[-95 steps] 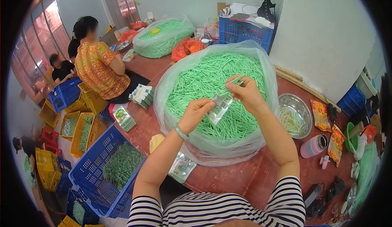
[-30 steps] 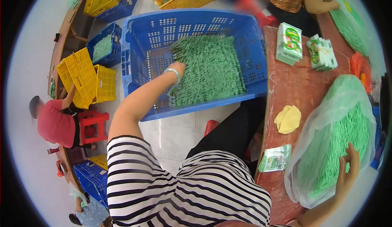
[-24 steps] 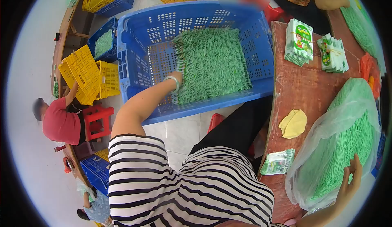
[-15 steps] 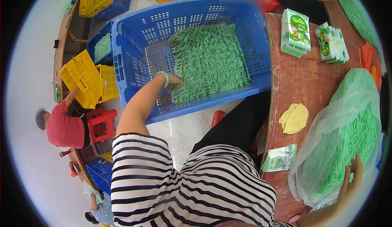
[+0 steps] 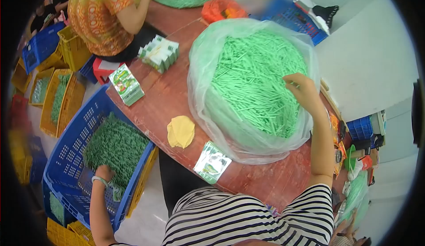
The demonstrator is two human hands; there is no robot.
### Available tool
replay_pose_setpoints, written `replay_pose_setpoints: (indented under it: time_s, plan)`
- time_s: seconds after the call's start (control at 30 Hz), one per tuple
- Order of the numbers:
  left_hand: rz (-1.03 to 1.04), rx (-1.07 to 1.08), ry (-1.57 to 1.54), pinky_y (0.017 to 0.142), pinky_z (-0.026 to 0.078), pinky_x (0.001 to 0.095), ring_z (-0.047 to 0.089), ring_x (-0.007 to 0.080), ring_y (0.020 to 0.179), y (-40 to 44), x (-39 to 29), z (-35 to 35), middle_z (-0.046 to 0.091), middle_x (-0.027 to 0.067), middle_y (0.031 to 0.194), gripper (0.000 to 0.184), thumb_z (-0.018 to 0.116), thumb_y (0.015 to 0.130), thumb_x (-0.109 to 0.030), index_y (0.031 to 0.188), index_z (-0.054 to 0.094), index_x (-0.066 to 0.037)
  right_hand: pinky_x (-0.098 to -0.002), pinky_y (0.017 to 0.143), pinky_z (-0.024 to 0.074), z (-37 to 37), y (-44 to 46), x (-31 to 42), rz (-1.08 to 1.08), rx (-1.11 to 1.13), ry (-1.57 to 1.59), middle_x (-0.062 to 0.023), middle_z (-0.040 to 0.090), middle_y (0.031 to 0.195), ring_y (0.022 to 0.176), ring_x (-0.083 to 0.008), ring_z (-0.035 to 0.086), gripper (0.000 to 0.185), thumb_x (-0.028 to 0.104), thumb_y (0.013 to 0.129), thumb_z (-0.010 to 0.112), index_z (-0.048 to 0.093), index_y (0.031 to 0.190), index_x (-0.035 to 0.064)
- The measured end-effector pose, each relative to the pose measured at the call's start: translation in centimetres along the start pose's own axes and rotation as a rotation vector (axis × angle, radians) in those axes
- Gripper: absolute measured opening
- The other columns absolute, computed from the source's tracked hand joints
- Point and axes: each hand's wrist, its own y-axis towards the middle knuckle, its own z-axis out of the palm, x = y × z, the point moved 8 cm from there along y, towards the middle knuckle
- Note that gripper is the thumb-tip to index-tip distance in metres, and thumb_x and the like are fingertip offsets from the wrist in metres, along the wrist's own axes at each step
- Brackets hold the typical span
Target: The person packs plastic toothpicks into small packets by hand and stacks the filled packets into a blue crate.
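My left hand (image 5: pixel 105 173), with a pale bangle at its wrist, is low inside the blue crate (image 5: pixel 66 168), at the near edge of tightly packed rows of green striped packets (image 5: pixel 116 146). Its fingers point down and are mostly hidden; whether they hold a packet I cannot tell. A packet (image 5: pixel 117 193) lies apart from the rows, just below that hand. Above the right side of a large clear bag (image 5: pixel 201 122) full of thin green sticks (image 5: pixel 256 82) hovers my right hand (image 5: pixel 304 92), fingers loosely bent and apart, with nothing visible in them.
On the red-brown table (image 5: pixel 248 179) lie a yellow cloth piece (image 5: pixel 181 132), a flat green-and-silver packet stack (image 5: pixel 212 162) and two more packet stacks, one (image 5: pixel 127 84) at the table edge. A person in an orange patterned top (image 5: pixel 95 16) sits across. Yellow crates (image 5: pixel 59 102) stand at left.
My view has swung to the right, so the bag is now central and the crate lower left. My right hand has moved over the sticks; my left hand stays in the crate.
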Motion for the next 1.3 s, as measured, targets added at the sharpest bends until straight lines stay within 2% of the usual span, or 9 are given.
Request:
replay_pose_setpoints:
  time_s: [0.1,0.17,0.23,0.37,0.63,0.83,0.93,1.13,1.3]
  plan:
    - [0.299,-0.598,-0.299,0.074,0.049,0.0443,0.061,0.0375,0.082,-7.7,-12.5,-12.5,0.063,0.0199,0.084,0.017,0.071,0.078,-0.014,0.081,0.064,0.001,-0.0336,0.074,0.0526,2.3,0.2,-2.3,-0.009,0.106,0.118,-0.0134,0.067,0.098,0.081,-0.0259,0.066,0.024,0.003,0.08,0.067,0.069,0.104,0.0017]
    - [0.626,-0.648,-0.463,0.071,0.049,0.0391,0.062,0.0312,0.076,-12.7,-21.6,-15.5,0.062,0.0145,0.082,0.012,0.069,0.08,-0.01,0.083,0.064,0.001,-0.0346,0.077,0.0523,3.3,0.5,-1.6,0.012,0.166,0.081,-0.0147,0.066,0.101,0.085,-0.0271,0.065,0.028,0.006,0.079,0.069,0.068,0.107,0.0012]
    - [0.828,-0.595,-0.651,0.071,0.048,0.0415,0.059,0.0348,0.078,-16.1,-28.6,-15.2,0.062,0.0156,0.083,0.015,0.069,0.08,-0.013,0.084,0.064,0.001,-0.036,0.08,0.0516,4.2,0.5,-0.9,0.002,0.203,0.053,-0.0164,0.065,0.104,0.09,-0.0288,0.064,0.034,0.009,0.078,0.07,0.066,0.111,0.0005]
    - [0.811,-0.556,-0.541,0.072,0.047,0.0436,0.058,0.0359,0.083,-16.8,-35.8,-11.1,0.059,0.0169,0.088,0.023,0.071,0.079,-0.018,0.088,0.06,0.0,-0.0383,0.082,0.0505,5.9,0.4,-2.2,-0.024,0.246,0.006,-0.0179,0.061,0.109,0.092,-0.0298,0.062,0.05,0.014,0.075,0.072,0.06,0.122,0.0023]
    - [0.715,-0.654,-0.435,0.072,0.046,0.0449,0.057,0.0365,0.086,-17.1,-38.7,-8.7,0.056,0.0176,0.094,0.034,0.077,0.075,-0.023,0.091,0.056,-0.002,-0.0408,0.091,0.0474,6.7,0.8,-2.0,-0.011,0.259,-0.115,-0.0214,0.058,0.113,0.109,-0.0361,0.056,0.043,0.008,0.073,0.067,0.061,0.114,-0.0013]
    - [0.693,-0.58,-0.573,0.07,0.044,0.0438,0.057,0.0336,0.078,-15.2,-39.0,-7.1,0.058,0.0128,0.08,0.027,0.077,0.073,-0.015,0.086,0.057,-0.002,-0.0412,0.09,0.0483,7.7,1.4,-2.2,-0.016,0.288,-0.192,-0.0186,0.062,0.105,0.104,-0.0344,0.059,0.043,0.002,0.071,0.068,0.062,0.113,0.0005]
    - [0.678,-0.51,-0.716,0.069,0.043,0.0422,0.056,0.0311,0.073,-15.0,-38.8,-7.2,0.058,0.0121,0.074,0.026,0.076,0.072,-0.011,0.088,0.058,-0.001,-0.0458,0.082,0.05,7.6,1.5,-1.9,-0.092,0.177,-0.153,-0.0231,0.063,0.095,0.097,-0.0387,0.061,0.023,-0.004,0.071,0.061,0.061,0.094,-0.0045]
    - [0.735,-0.668,-0.681,0.063,0.044,0.0376,0.056,0.0272,0.068,-16.1,-38.4,-8.1,0.057,0.0108,0.069,0.018,0.076,0.071,-0.007,0.084,0.065,-0.001,-0.0457,0.079,0.0504,7.9,1.2,-1.7,-0.108,0.165,-0.185,-0.0211,0.065,0.089,0.091,-0.0388,0.063,0.019,-0.003,0.07,0.063,0.061,0.09,-0.0026]
    - [0.72,-0.525,-0.878,0.068,0.043,0.0283,0.058,0.0189,0.074,-15.3,-37.2,-7.7,0.058,0.0062,0.073,0.01,0.07,0.08,-0.008,0.085,0.065,-0.001,-0.0454,0.077,0.0507,8.1,0.9,-2.2,-0.047,0.194,-0.161,-0.0212,0.066,0.09,0.089,-0.039,0.063,0.019,0.001,0.069,0.063,0.062,0.088,-0.001]
